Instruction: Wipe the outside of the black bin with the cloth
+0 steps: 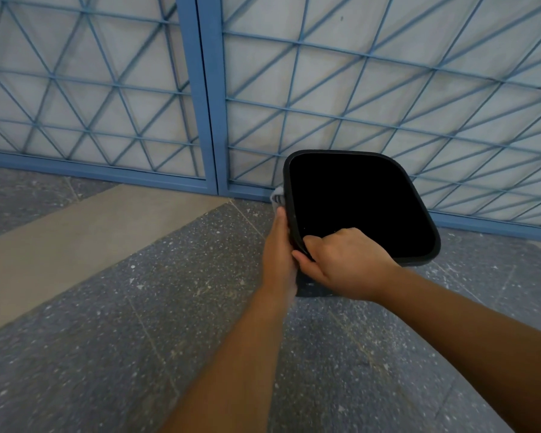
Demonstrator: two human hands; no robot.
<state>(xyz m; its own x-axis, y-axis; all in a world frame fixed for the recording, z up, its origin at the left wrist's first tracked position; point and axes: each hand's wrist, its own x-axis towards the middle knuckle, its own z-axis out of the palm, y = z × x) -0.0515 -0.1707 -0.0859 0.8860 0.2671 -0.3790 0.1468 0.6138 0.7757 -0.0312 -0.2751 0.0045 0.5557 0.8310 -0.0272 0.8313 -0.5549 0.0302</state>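
Ahead of me stands a blue metal gate (pixel 206 89), its two leaves meeting at a thick middle post, thin bars crossing in triangles over pale backing; under me lies speckled grey floor (pixel 107 339); a beige strip (pixel 75 229) crosses it at left.

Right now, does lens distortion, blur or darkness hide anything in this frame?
Head view: wide-angle bowing curves the blue grille; light is dim and even; the black bin interior reads as featureless black; the cloth by the left hand is slightly soft; the right hand is sharp.

I see a black bin (pixel 361 207); beside it, a grey cloth (pixel 277 197), blue criss-cross gate (pixel 206 89), speckled grey floor (pixel 107 354).
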